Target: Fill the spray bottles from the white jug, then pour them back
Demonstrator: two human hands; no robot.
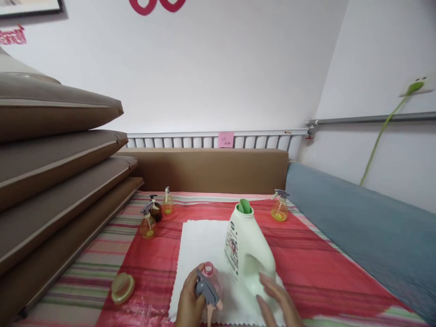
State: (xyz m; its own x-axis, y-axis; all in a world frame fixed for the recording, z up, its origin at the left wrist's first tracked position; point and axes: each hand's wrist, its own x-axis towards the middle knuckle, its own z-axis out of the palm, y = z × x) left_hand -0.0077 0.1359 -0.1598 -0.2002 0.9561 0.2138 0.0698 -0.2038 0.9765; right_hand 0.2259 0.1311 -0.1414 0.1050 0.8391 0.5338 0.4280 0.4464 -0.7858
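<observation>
A large white detergent jug (248,250) with a green spout stands uncapped on a white cloth (199,247). My right hand (277,299) rests against the jug's lower side near its handle, fingers partly spread. My left hand (189,302) is closed round a small pink bottle (210,278) with an open neck, together with a grey trigger sprayer head (206,290) whose tube hangs down. The pink bottle stands on the cloth just left of the jug.
Three small spray and pump bottles (155,213) stand at the back left of the red striped cover, one more yellow spray bottle (279,206) at the back right. A round cap (122,287) lies left of the cloth. Stacked brown cushions (51,181) fill the left; a grey mat (368,227) lies right.
</observation>
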